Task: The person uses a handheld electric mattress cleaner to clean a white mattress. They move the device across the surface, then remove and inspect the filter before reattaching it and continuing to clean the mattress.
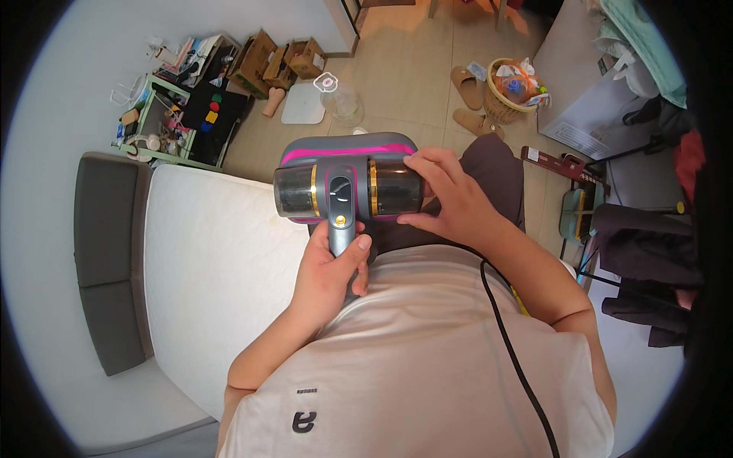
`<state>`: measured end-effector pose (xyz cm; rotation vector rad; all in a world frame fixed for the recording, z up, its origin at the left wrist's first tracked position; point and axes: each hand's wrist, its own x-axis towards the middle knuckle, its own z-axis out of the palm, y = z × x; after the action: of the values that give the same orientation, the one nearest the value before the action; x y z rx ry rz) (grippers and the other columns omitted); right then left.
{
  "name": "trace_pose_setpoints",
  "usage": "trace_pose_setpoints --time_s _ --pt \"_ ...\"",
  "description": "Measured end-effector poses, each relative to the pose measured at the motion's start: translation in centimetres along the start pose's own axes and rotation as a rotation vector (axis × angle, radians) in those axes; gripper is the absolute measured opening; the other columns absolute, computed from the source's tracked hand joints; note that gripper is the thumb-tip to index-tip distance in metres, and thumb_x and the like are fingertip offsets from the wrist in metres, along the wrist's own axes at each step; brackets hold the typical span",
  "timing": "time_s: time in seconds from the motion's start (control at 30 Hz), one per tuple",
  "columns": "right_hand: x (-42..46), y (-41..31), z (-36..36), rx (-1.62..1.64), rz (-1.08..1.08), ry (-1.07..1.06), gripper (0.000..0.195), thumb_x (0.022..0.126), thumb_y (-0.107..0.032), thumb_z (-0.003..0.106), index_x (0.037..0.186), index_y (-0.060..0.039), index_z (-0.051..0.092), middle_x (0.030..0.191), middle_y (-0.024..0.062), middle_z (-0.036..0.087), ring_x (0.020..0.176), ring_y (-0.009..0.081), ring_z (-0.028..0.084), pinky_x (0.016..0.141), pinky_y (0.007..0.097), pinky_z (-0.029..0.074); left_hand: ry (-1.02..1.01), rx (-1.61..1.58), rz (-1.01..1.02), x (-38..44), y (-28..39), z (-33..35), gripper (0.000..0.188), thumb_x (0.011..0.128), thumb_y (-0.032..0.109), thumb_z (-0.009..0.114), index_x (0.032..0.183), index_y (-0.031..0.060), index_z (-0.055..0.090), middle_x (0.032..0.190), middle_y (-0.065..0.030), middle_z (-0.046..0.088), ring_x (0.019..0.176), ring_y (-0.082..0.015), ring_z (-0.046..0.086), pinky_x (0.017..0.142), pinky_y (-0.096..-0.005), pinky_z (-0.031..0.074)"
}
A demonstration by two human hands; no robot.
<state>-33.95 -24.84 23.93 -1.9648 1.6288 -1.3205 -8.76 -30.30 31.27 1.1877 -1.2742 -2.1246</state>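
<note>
A grey and magenta handheld mattress vacuum cleaner [349,150] is held over my lap, its handle toward me. My left hand [335,269] wraps around the grey handle [342,239], below a gold button. At the right end, my right hand [449,197] grips the dark transparent dust cup [395,186], fingers on its far side and thumb on the near side. Another clear dark cup [295,190] with a gold ring forms the left end. A black cord [509,338] runs down over my shirt; whether it joins the vacuum cannot be seen.
To my left lies a white mattress [223,269] with a grey headboard [109,263]. Ahead stand a large clear bottle [346,107], a white bathroom scale [303,104] and cardboard boxes [252,60]. Brown slippers [467,89] and a wicker basket [501,106] stand front right, and dark clothes [641,240] hang at right.
</note>
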Motion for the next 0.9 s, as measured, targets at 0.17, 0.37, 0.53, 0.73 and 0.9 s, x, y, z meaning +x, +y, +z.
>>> trace_pose_setpoints --time_s 0.17,0.37,0.53,0.73,0.9 --pt "0.8 -0.8 -1.4 0.129 0.19 -0.174 0.082 0.078 -0.026 0.096 0.145 -0.0054 0.055 0.136 0.014 0.052 0.101 0.0273 0.07 0.079 0.0348 0.063 0.0 0.071 -0.04 -0.5 0.2 -0.3 0.029 0.108 0.018 0.068 0.126 0.0033 0.049 0.084 -0.0045 0.059 0.055 -0.0129 0.056 0.054 -0.0308 0.049" --pt "0.0 0.1 0.1 -0.037 -0.105 -0.016 0.084 0.081 -0.028 0.094 0.15 -0.0058 0.052 0.137 0.0141 0.051 0.102 0.0279 0.07 0.076 0.0339 0.063 -0.025 0.026 -0.012 -0.4 -0.1 -0.4 0.03 0.108 0.018 0.068 0.126 0.0034 0.049 0.085 -0.0048 0.06 0.055 -0.0128 0.056 0.054 -0.0312 0.049" --pt "0.8 -0.4 0.2 -0.029 -0.049 -0.067 0.081 0.084 -0.029 0.09 0.151 -0.0058 0.05 0.138 0.0149 0.052 0.103 0.0284 0.07 0.078 0.0363 0.062 -0.024 0.003 0.001 -0.3 -0.3 -0.6 0.029 0.109 0.017 0.067 0.125 0.0034 0.048 0.085 -0.0055 0.06 0.054 -0.0137 0.057 0.053 -0.0322 0.05" --pt "1.6 -1.8 -0.8 0.149 0.252 -0.255 0.079 0.084 -0.026 0.09 0.15 -0.006 0.051 0.14 0.0157 0.051 0.1 0.0295 0.07 0.081 0.0371 0.062 -0.019 -0.019 -0.005 -0.4 -0.6 -0.9 0.028 0.109 0.017 0.067 0.125 0.0036 0.048 0.084 -0.0062 0.06 0.054 -0.0148 0.057 0.053 -0.0332 0.051" --pt "0.4 -0.3 1.9 -0.095 -0.109 0.057 0.084 0.078 -0.02 0.094 0.149 -0.007 0.051 0.141 0.015 0.05 0.096 0.0301 0.069 0.079 0.0366 0.062 -0.034 -0.065 -0.015 -0.2 0.0 -0.8 0.028 0.109 0.017 0.067 0.126 0.0043 0.048 0.082 -0.0061 0.059 0.054 -0.0153 0.056 0.053 -0.0334 0.05"
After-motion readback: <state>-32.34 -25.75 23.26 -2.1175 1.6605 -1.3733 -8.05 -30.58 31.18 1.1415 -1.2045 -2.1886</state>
